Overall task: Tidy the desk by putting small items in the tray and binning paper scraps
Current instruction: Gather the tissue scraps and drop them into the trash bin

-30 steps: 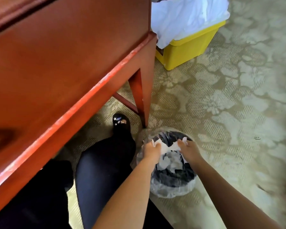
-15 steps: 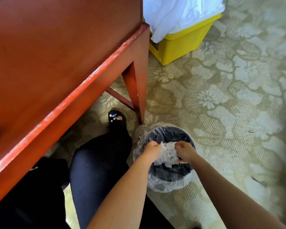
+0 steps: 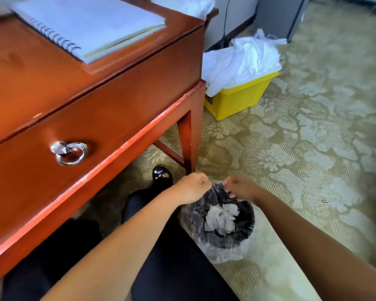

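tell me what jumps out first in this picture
The black bin on the carpet at bottom centre holds white paper scraps, and the left grip and right grip are over its far rim. The big red-brown desk fills the left, a spiral notebook on top. A yellow box heaped with crumpled white material stands beyond the desk's corner.

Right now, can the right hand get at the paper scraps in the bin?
Probably yes: the right hand hangs at the rim of the bin, and the paper scraps lie uncovered just below.
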### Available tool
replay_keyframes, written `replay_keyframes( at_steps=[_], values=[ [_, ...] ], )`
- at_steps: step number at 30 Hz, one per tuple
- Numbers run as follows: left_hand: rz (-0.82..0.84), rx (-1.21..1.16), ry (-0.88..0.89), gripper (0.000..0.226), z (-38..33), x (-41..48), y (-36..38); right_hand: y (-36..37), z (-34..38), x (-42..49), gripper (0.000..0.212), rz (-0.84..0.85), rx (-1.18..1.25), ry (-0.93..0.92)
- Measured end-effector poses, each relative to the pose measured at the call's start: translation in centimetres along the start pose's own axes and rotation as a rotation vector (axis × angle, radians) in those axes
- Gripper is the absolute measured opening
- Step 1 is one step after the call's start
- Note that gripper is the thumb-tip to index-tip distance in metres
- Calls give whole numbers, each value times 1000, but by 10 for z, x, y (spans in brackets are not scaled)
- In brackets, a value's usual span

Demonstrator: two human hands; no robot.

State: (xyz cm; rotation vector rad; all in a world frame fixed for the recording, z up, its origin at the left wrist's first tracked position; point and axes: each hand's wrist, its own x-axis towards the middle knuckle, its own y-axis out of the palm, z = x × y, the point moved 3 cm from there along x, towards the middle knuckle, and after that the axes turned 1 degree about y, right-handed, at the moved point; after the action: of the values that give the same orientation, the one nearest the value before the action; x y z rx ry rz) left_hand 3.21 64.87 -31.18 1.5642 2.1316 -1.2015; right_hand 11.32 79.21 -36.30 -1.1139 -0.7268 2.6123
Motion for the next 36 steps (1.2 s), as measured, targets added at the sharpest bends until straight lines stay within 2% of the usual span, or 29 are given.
replay_keyframes(
  at_steps=[4,7,10,19,24,31,36],
  values=[
    [-56,219,38,40,-10,-52,-32,-25,58,-39,17,16,-122,-186],
    [-133,343,70,41,-18,-95,-56,-38,103,-73,24,13,-234,-275],
    [-222,413,96,41,-28,-143,-78,-46,147,-104,22,-17,-257,-376],
    [-491,422,175,40,-33,-288,-137,-24,276,-198,12,-8,-341,-770],
    [-629,389,106,39,-3,-349,-161,21,335,-233,15,25,-364,-962],
    [-834,310,-93,37,77,-402,-185,100,395,-240,15,56,-482,-1112],
    [-975,211,-277,42,146,-426,-193,155,426,-231,43,41,-588,-1151]
  ],
)
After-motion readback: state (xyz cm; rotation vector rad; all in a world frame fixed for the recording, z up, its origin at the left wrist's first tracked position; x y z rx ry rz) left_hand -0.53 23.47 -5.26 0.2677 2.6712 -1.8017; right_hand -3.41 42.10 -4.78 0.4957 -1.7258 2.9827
